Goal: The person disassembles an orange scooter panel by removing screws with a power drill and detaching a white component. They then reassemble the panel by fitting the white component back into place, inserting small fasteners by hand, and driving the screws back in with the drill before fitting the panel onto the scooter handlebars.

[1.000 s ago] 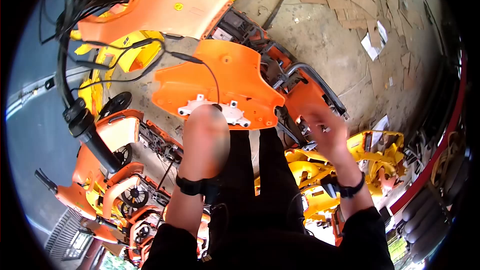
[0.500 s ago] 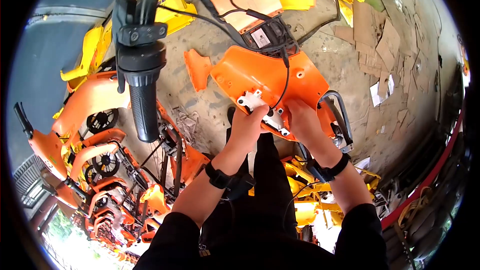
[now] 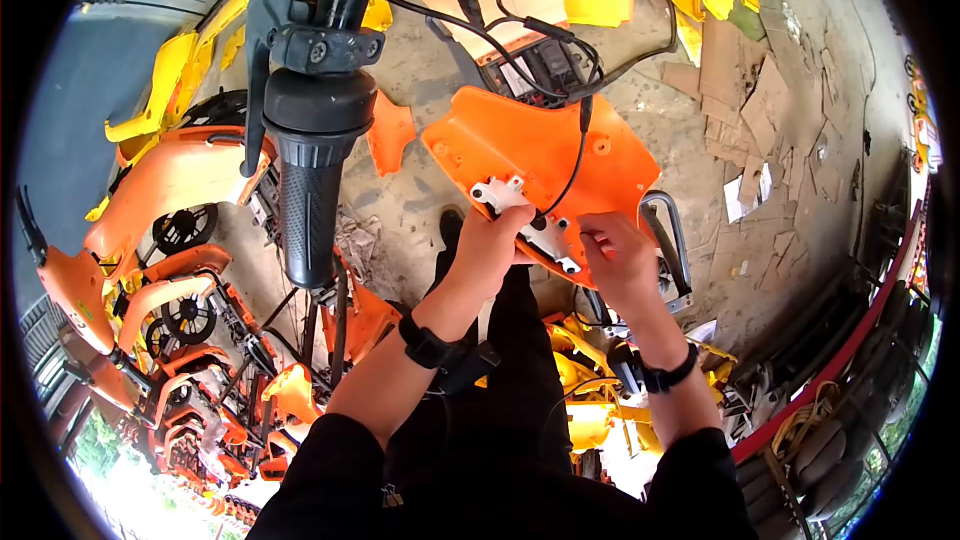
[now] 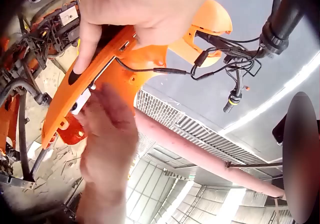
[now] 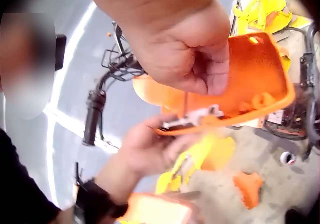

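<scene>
In the head view, my left hand (image 3: 488, 248) grips the lower edge of a curved orange plastic panel (image 3: 530, 130). Its thumb lies on a white bracket (image 3: 548, 238) fixed inside that edge, and its fingers reach underneath. A black cable (image 3: 576, 172) runs down to the bracket beside the thumb. My right hand (image 3: 628, 258) is at the panel's right part, just beyond the bracket's end. The right wrist view shows the right hand (image 5: 200, 59) with fingers curled in above the bracket (image 5: 200, 116); I cannot tell whether something small sits between the fingertips.
A black handlebar grip (image 3: 305, 210) with a brake lever stands to the left. Behind the panel is a vehicle frame with wiring (image 3: 535, 70). Orange scooters (image 3: 160, 190) crowd the left side, yellow body parts (image 3: 600, 425) lie below, and cardboard (image 3: 740, 90) covers floor at right.
A second ago the left hand was at the bracket and the right hand was apart from the panel. The right hand has come to the panel, then drawn back slightly with fingers curled. The view has shifted.
</scene>
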Motion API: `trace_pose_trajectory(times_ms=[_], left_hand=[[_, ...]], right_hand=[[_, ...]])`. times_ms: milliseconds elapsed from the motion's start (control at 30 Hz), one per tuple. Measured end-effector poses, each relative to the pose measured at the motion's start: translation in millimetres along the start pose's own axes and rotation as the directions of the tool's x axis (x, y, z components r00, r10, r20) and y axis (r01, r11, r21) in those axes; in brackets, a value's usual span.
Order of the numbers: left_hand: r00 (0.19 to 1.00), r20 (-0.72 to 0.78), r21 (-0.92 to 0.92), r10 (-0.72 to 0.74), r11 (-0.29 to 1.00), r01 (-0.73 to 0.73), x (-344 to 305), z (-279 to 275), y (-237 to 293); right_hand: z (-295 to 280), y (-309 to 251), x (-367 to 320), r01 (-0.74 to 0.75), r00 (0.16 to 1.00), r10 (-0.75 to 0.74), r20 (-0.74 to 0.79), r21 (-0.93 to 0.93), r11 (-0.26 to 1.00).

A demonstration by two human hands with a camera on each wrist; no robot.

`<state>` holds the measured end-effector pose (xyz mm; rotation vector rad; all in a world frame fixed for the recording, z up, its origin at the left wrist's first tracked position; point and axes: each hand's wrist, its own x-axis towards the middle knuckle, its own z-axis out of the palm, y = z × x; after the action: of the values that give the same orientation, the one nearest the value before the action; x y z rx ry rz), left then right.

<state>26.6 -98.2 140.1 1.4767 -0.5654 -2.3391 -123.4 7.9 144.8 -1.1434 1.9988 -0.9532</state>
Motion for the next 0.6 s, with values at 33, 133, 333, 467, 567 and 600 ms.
trace_pose_trajectory(times_ms=[33, 133, 333, 467, 567, 600], left_hand=[[1.000, 0.006, -0.007, -0.005, 1.000, 0.005, 0, 0, 0], [1.000, 0.019, 0.015, -0.020, 1.000, 0.020, 2, -2, -1], [0.992, 0.127, -0.043, -0.014, 0.999, 0.019, 1, -5, -1], [0.993, 0.111, -0.006, -0.029, 1.000, 0.030, 2, -4, 3], [0.992, 0.125, 0.010, 0.000, 1.000, -0.001, 1, -1, 5], [0.991, 0.131, 0.022, 0.001, 1.000, -0.004, 1, -1, 5]], right_hand=[[-9, -15, 0, -0.086, 0.996, 0.084, 0.031, 0.087, 0.992], [-5, -43, 16, -0.113, 0.993, 0.102, 0.064, 0.207, 0.972], [25, -44, 68, -0.044, 0.981, 0.009, 0.193, 0.176, 0.983], [31, -39, 74, -0.038, 0.976, -0.001, 0.216, 0.172, 0.984], [33, -40, 74, -0.039, 0.978, 0.009, 0.208, 0.144, 0.989], [34, -42, 74, -0.061, 0.980, 0.029, 0.197, 0.158, 0.985]])
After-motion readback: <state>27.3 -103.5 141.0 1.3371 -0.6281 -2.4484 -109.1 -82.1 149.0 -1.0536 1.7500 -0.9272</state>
